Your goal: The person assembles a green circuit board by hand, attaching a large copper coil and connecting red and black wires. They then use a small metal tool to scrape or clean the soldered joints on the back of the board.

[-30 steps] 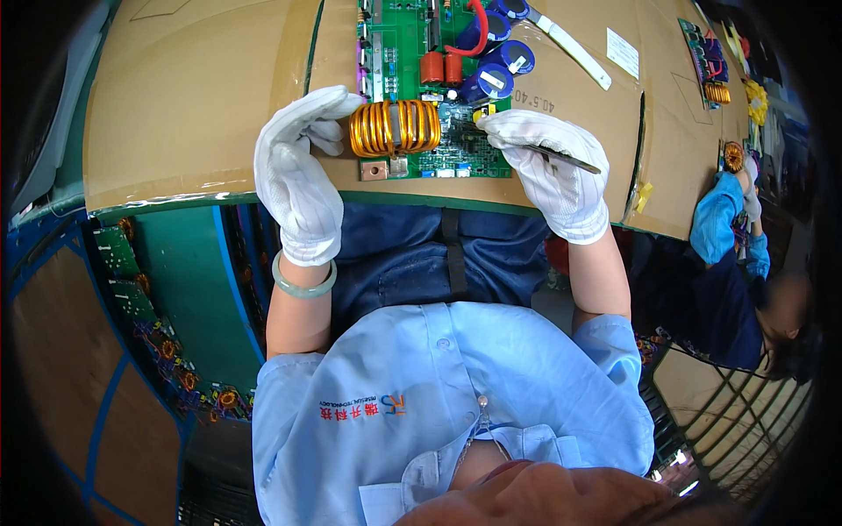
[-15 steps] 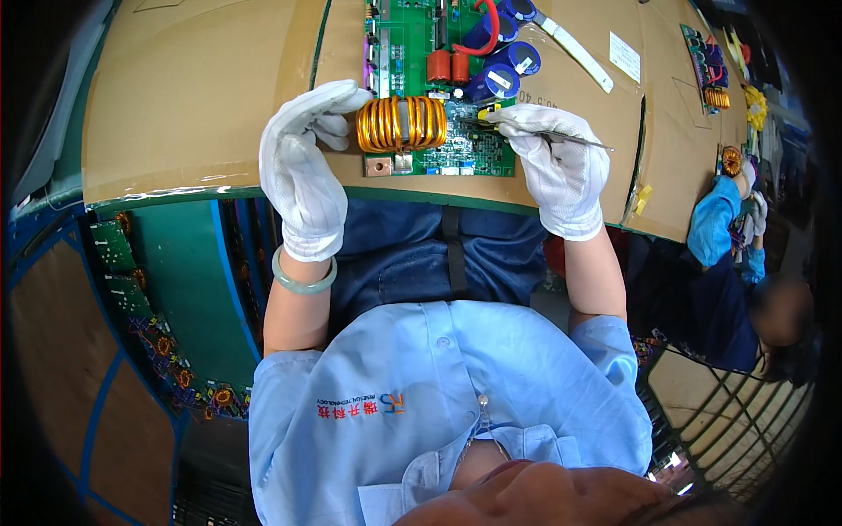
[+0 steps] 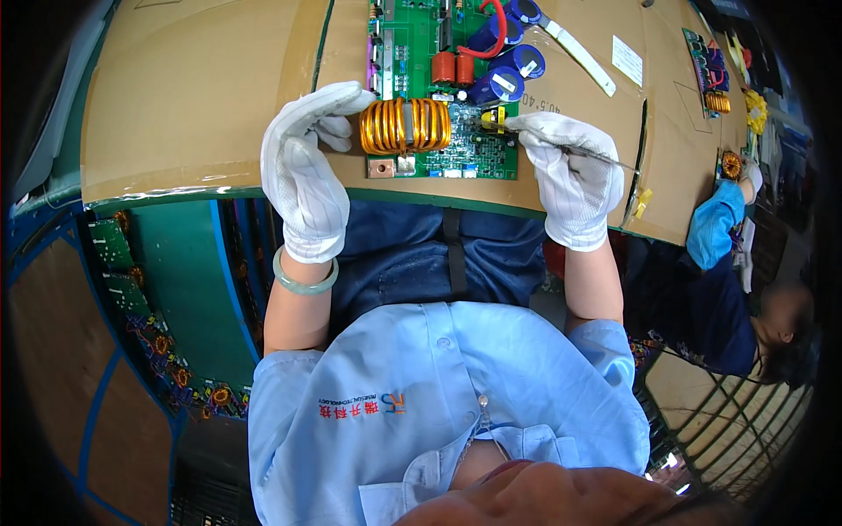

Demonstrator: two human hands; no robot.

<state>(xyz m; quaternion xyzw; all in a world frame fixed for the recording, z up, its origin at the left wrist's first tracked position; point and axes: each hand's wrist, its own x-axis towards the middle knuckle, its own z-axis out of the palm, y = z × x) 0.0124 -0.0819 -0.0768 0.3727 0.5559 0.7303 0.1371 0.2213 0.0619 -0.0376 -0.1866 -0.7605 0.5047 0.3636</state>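
My right hand (image 3: 570,180), in a white glove, grips slim metal tweezers (image 3: 607,159) at the right edge of a green circuit board (image 3: 412,74). Their tip is beside a small yellow component (image 3: 494,119), and the glove hides part of the shaft. At the board's near left side stands a large copper-wire coil (image 3: 405,126). My gloved left hand (image 3: 307,171) is next to the coil's left end, fingers stretched out and thumb apart. I cannot tell whether its fingertips touch the coil.
Blue capacitors (image 3: 498,85) and two red components (image 3: 453,68) stand on the board. A white-handled tool (image 3: 579,54) lies beyond them on the cardboard-covered table (image 3: 202,96). Another board (image 3: 707,70) lies at the right, near a co-worker's blue sleeve (image 3: 715,223). More boards (image 3: 123,267) are stacked lower left.
My right hand has drawn slightly right and toward me with the tweezers, away from the yellow component. My left hand has barely moved. The co-worker's arm has shifted.
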